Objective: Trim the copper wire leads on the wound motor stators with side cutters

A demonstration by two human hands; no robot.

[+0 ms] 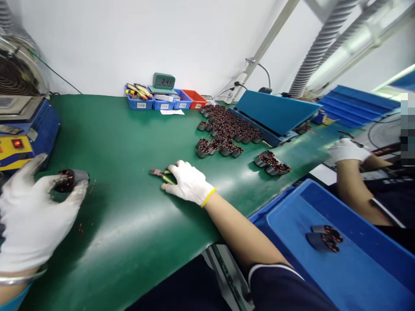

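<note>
The left hand point(35, 211), in a white knit glove, pinches a dark grey metal cylinder with copper windings point(76, 178) between thumb and fingers. The cylinder is positioned above the smooth green tabletop point(129, 224). Thin copper wire scraps point(81, 227) lie on the tabletop, just to the near right of this grip. A blue-and-yellow box-shaped device point(48, 127) stands just beyond it, red switch point(17, 144) lit.

The right hand point(188, 183), in a white glove with a yellow cuff edge, is placed over a pair of pliers with yellow-green handles point(158, 172). Thumb and fingers straddle the handles — whether they press together cannot be told. The plier head points left, toward the left grip.

Beyond the right grip, to its right, stands a dense group of similar wound cylinders point(223, 123). Nearer, right of the right forearm, a blue plastic tray point(337, 285) contains two more. Farther right — well apart from both grips — is a co-worker's white-gloved hand point(348, 150).
</note>
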